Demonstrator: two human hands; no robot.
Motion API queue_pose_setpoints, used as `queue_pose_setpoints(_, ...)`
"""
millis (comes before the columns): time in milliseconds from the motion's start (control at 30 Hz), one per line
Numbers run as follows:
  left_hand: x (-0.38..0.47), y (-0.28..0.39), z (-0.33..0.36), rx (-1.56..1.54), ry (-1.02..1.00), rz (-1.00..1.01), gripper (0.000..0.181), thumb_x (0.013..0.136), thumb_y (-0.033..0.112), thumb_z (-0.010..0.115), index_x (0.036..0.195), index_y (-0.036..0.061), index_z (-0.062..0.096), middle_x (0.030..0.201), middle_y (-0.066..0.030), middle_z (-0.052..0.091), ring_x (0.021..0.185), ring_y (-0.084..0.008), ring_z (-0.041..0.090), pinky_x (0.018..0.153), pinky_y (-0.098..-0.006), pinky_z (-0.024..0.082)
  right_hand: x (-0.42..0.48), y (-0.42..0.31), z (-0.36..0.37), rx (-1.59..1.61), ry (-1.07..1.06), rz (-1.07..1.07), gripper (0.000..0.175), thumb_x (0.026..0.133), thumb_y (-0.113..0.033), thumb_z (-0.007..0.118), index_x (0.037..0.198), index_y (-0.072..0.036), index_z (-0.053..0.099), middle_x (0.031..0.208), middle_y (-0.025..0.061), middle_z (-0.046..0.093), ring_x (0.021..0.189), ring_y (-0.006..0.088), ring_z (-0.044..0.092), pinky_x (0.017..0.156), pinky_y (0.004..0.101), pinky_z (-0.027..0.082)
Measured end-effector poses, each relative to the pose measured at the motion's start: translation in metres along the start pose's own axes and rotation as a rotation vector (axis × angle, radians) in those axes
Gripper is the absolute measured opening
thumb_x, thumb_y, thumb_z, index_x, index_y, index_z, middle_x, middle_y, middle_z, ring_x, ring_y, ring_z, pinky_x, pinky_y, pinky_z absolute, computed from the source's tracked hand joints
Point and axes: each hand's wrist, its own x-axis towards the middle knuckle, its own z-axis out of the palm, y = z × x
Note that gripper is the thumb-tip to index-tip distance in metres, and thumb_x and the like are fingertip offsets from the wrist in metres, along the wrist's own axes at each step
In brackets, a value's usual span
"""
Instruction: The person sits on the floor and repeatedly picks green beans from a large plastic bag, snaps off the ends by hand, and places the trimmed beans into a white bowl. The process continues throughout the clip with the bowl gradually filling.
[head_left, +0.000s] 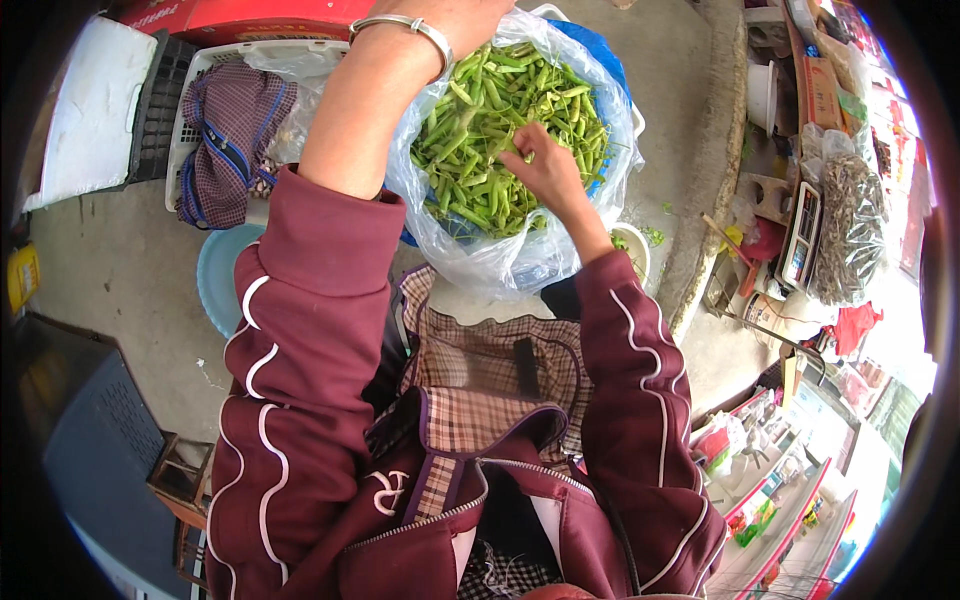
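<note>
A heap of green pea pods (480, 165) with thin stems fills a clear plastic bag (480, 255), spread wide in front of me. Blue plastic sheeting (600, 56) shows around its far right side. My right hand (551, 165) is over the middle of the heap, thumb and forefinger curled close together at the pods; whether a pod is between them is unclear. Reaching past the bag's far left rim, my left hand (469, 26) runs off the top edge, so its fingers are hidden. A metal bangle (409, 26) circles that wrist.
Left of the bag, a white crate (187, 97) holds checked cloth (232, 135). A light blue basin (217, 277) is partly behind my left sleeve. A pale bowl (636, 247) with greenery stands beside my right forearm. A digital scale (801, 236) and bagged goods line the right.
</note>
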Motion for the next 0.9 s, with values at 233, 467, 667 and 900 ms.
queue_pose_setpoints(233, 0.002, 0.012, 0.005, 0.051, 0.008, 0.007, 0.029, 0.093, 0.024, 0.058, 0.108, 0.0006, 0.068, 0.099, -0.0208, 0.071, 0.095, -0.0339, 0.068, 0.083, -0.0402, 0.053, 0.068, -0.014, 0.097, -0.679, -0.245, -0.267, 0.014, 0.087, -0.011, 0.062, 0.098, -0.008, 0.069, 0.109, 0.0163, 0.065, 0.091, 0.0306, 0.070, 0.075, 0.0403, 0.058)
queue_pose_setpoints(467, -0.002, 0.012, 0.000, 0.055, 0.067, 0.043, 0.027, 0.092, 0.023, 0.058, 0.104, 0.0027, 0.070, 0.100, -0.0211, 0.071, 0.095, -0.0352, 0.068, 0.085, -0.0414, 0.053, 0.082, -0.015, 0.050, -0.339, -0.046, -0.022, 0.021, 0.087, -0.017, 0.061, 0.105, -0.007, 0.067, 0.104, 0.0159, 0.066, 0.095, 0.0348, 0.068, 0.079, 0.0418, 0.058)
queue_pose_setpoints(667, -0.009, 0.019, 0.004, 0.117, 0.057, 0.052, 0.027, 0.092, 0.026, 0.057, 0.104, 0.0046, 0.070, 0.103, -0.0183, 0.071, 0.099, -0.0355, 0.066, 0.088, -0.0435, 0.051, 0.091, -0.029, 0.104, -0.790, -0.175, -0.243, 0.021, 0.088, -0.015, 0.059, 0.105, -0.012, 0.072, 0.105, 0.0093, 0.068, 0.102, 0.0266, 0.067, 0.076, 0.0427, 0.057)
queue_pose_setpoints(900, -0.006, 0.029, -0.003, 0.174, 0.044, -0.049, 0.029, 0.094, 0.029, 0.056, 0.106, 0.0072, 0.070, 0.105, -0.0188, 0.071, 0.103, -0.0355, 0.066, 0.091, -0.0434, 0.051, 0.092, -0.014, 0.101, -0.351, 0.027, -0.237, 0.022, 0.086, -0.026, 0.068, 0.106, -0.018, 0.075, 0.109, 0.0112, 0.068, 0.098, 0.0263, 0.068, 0.082, 0.0388, 0.055)
